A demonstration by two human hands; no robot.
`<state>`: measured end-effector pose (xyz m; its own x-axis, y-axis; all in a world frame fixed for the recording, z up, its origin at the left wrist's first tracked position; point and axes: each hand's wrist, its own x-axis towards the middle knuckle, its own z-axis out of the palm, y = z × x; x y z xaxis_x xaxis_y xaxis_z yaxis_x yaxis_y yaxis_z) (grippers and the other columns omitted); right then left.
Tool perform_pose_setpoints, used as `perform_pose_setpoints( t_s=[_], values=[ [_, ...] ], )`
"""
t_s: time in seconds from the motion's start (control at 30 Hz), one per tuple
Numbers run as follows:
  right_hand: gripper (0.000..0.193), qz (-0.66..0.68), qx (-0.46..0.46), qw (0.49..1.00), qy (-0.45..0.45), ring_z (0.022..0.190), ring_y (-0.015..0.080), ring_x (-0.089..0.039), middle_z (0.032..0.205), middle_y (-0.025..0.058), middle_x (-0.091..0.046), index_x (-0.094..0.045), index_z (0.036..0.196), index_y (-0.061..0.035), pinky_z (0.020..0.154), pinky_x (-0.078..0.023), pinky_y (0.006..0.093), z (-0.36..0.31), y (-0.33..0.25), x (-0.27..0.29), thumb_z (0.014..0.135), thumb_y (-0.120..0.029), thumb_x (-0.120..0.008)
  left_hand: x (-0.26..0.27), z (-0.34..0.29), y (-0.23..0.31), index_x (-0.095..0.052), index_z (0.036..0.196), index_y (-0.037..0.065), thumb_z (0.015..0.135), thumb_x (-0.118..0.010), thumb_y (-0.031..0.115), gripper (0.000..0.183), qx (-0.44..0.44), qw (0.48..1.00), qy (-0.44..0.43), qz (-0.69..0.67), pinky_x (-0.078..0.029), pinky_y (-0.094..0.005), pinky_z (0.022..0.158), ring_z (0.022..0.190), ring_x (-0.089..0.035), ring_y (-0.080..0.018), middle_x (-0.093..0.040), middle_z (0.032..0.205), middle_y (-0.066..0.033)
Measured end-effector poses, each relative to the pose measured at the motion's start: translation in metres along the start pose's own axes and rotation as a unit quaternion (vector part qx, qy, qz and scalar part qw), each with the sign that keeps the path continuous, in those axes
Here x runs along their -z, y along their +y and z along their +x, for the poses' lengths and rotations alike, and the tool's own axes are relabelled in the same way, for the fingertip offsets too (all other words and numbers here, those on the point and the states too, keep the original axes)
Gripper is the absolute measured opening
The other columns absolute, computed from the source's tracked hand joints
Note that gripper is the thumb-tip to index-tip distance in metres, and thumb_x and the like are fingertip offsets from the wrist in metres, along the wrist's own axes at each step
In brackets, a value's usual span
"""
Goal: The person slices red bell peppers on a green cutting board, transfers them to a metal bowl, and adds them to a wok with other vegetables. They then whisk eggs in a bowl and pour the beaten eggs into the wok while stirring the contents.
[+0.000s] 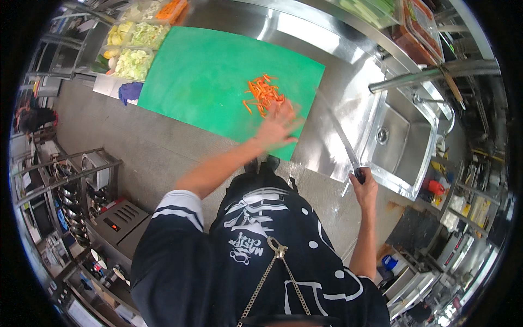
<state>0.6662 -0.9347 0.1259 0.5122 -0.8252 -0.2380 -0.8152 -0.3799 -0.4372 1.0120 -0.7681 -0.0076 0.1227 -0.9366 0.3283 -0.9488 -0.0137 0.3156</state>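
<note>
Steel bench (180,147) runs across, sink (403,150) set in at its right end. Big green cutting board (207,76) lies on the bench, its near right corner close to the person's body. Tubs of chopped vegetables (133,46) crowd the bench's far left corner, past the board. Long knife (339,136) lies over the bench between board and sink; right hand (364,188) clamped on its handle. Left hand (278,126), blurred, fingers spread apart, flat at the board's right edge, touching the pile of orange carrot strips (263,92).
</note>
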Motion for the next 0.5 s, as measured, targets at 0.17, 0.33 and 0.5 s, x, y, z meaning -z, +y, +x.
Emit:
perform_pose_setpoints(
  t_s=[0.17,0.33,0.5],
  values=[
    [0.04,0.11,0.006,0.994,0.018,0.077,0.0226,-0.067,0.084,0.0138,-0.07,-0.067,0.111,-0.0031,0.074,-0.053,0.0375,0.071,-0.028,-0.095,0.092,-0.036,-0.08,-0.023,0.03,-0.016,-0.07,0.124,0.013,0.091,-0.071,0.035,0.04,0.05,0.992,0.078,0.089,-0.017,-0.0723,0.123,0.153,-0.035,-0.0404,-0.05,0.154,-0.0168],
    [0.038,0.123,0.057,0.989,-0.06,0.089,0.0418,-0.069,0.096,0.0211,-0.072,-0.066,0.111,-0.0023,0.08,-0.052,0.0509,0.09,-0.091,-0.148,0.095,-0.037,-0.073,0.026,0.015,-0.063,-0.069,0.117,0.012,0.086,-0.07,0.025,0.033,0.152,0.974,0.157,0.054,-0.023,-0.0664,0.125,0.148,-0.042,-0.0397,-0.054,0.151,-0.0173],
    [0.029,0.11,0.111,0.986,-0.051,0.087,0.0407,-0.071,0.093,0.0206,-0.072,-0.068,0.107,-0.0027,0.079,-0.055,0.0485,0.052,-0.117,-0.164,0.093,-0.028,-0.073,0.108,-0.023,-0.102,-0.063,0.135,0.013,0.1,-0.067,0.036,0.042,0.161,0.968,0.191,-0.001,-0.033,-0.0615,0.12,0.145,-0.045,-0.0398,-0.054,0.149,-0.0184]
  ],
)
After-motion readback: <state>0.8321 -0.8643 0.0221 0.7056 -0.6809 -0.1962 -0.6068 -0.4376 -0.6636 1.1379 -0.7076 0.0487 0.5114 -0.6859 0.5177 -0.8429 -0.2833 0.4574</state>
